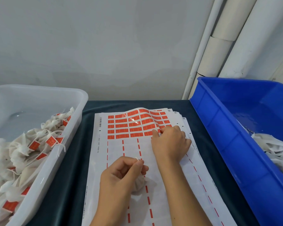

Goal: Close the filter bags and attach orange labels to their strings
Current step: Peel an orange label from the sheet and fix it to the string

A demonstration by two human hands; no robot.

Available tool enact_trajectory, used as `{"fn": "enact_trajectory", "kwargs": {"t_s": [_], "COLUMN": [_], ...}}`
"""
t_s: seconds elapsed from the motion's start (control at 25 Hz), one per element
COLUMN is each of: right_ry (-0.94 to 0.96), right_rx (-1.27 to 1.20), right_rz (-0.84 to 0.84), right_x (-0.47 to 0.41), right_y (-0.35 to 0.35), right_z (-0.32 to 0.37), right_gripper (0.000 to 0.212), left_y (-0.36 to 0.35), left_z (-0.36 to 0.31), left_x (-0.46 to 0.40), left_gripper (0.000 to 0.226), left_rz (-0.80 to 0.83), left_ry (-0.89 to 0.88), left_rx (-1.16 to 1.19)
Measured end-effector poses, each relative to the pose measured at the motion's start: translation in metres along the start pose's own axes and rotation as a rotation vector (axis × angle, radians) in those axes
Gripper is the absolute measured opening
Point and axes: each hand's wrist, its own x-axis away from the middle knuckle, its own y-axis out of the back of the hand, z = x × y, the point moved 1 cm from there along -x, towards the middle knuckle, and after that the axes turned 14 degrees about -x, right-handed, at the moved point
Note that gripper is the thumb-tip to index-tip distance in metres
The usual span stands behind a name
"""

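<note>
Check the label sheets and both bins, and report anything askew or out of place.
Nothing looks damaged or spilled. The top label sheet bulges upward at its far end, where the right hand picks at an orange label. The sheets beneath are fanned unevenly toward the blue bin.

Before you, non-task items only:
- Dark teal table cloth (69, 185), covering the work surface.
- Translucent white bin (44, 175) at your left, on the cloth.
- Blue plastic crate (232, 144) at your right, its near wall ribbed.
- Pale grey wall (104, 46) behind the table.
- White pipes (225, 46) running up the wall at your far right, behind the crate.
</note>
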Motion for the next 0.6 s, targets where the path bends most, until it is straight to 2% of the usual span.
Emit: {"fn": "enact_trajectory", "kwargs": {"t_s": [0.2, 0.6], "right_ry": [0.042, 0.100], "right_rx": [0.041, -0.055], "right_rz": [-0.002, 0.040], "right_x": [0.0024, 0.0023], "right_y": [0.0017, 0.0073], "right_z": [0.0017, -0.0034], "right_gripper": [0.040, 0.041], "left_y": [0.0003, 0.0001], "left_z": [-0.0002, -0.0026], "left_x": [0.0007, 0.0005], "left_gripper": [0.023, 0.023], "left_rz": [0.014, 0.022], "left_ry": [-0.009, -0.007], "left_rx": [-0.005, -0.019]}}
